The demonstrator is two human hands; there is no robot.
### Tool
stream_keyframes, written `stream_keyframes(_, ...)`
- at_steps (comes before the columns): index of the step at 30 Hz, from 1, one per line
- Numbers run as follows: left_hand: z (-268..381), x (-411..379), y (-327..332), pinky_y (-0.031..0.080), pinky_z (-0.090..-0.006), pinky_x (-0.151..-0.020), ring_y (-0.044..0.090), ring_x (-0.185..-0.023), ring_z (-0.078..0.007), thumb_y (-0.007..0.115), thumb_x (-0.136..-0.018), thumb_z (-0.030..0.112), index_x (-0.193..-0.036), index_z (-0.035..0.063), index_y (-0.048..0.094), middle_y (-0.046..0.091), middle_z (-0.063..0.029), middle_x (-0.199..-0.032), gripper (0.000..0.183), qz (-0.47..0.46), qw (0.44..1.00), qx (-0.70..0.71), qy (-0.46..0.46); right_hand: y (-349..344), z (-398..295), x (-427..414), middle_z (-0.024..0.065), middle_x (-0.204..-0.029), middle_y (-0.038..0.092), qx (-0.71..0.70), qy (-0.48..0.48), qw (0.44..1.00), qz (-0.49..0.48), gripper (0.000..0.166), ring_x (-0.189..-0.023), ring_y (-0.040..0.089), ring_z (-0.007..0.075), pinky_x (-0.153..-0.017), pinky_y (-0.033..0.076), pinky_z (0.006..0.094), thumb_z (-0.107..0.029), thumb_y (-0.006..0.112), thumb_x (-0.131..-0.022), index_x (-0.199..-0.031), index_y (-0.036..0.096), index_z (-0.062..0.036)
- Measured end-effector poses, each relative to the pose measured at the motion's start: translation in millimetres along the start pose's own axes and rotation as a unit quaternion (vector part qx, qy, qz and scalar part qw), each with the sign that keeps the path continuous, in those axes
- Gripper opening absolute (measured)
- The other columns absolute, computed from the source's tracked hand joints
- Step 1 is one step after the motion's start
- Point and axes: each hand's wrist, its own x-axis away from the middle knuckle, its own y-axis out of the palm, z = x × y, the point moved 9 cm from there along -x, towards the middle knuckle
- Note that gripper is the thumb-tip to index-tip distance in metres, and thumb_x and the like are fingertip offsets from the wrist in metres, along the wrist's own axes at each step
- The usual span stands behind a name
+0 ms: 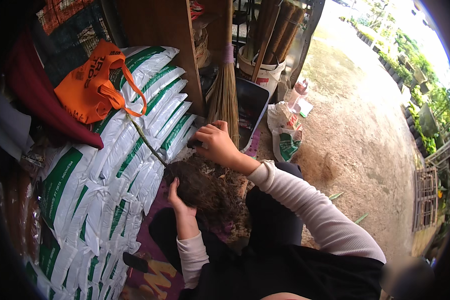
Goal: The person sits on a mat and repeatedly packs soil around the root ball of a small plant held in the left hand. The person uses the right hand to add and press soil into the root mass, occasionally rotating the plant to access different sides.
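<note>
My left hand point(182, 198) holds a dark, fibrous root ball point(189, 183) from its near side. A thin green plant stem point(148, 140) rises from the root ball and leans toward the stacked bags. Above and to the right of the root ball, my right hand point(215, 142) is closed around a small dark object point(195, 142), mostly hidden by the fingers; I cannot tell what it is. Loose soil and plant debris point(234, 191) lie on a purple mat point(150, 228) below my hands.
White and green plastic bags point(97, 172) are stacked at left, an orange tote bag point(90, 86) on top. Ahead stand a stick broom point(225, 93), a dustpan point(251, 101) and a white bucket point(264, 75). A crumpled bag point(285, 131) lies on the concrete at right.
</note>
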Motion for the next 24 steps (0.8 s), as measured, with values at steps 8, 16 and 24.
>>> stream_keyframes(8,1.7,-2.2,-3.7,0.049,-0.039,-0.091,0.06,-0.105,-0.0238,0.06,-0.086,0.034,-0.114,0.0042,0.062,0.063,-0.0091,-0.114,0.041,-0.016,1.0,0.011,0.0,8.1,-33.2,14.2,-0.0027,-0.087,0.06,0.002,-0.029,0.999,-0.03,0.023,-0.096,0.055,0.0165,-0.095,0.025,0.0502,-0.02,0.075,-0.072,-0.093,0.066,-0.0164)
stream_keyframes(16,7.2,3.8,0.2,0.049,-0.0409,-0.093,0.06,-0.109,-0.0269,0.054,-0.089,0.038,-0.12,0.0041,0.058,0.061,-0.0115,-0.117,0.046,-0.022,1.0,-0.009,-0.001,9.8,-42.5,16.7,0.0011,-0.088,0.061,-0.085,-0.003,0.993,-0.078,0.019,-0.095,0.057,0.0199,-0.096,0.026,0.0503,-0.02,0.073,-0.076,-0.094,0.067,-0.0145)
stream_keyframes(24,6.2,1.7,-3.8,0.049,-0.0371,-0.09,0.062,-0.103,-0.0229,0.06,-0.085,0.034,-0.111,0.0047,0.063,0.064,-0.0083,-0.111,0.039,-0.009,1.0,-0.006,0.005,44.4,3.3,43.9,0.0007,-0.092,0.068,-0.424,0.255,0.86,-0.127,0.025,-0.083,0.062,0.0111,-0.076,0.047,0.0264,-0.015,0.073,-0.082,-0.103,0.066,-0.003)
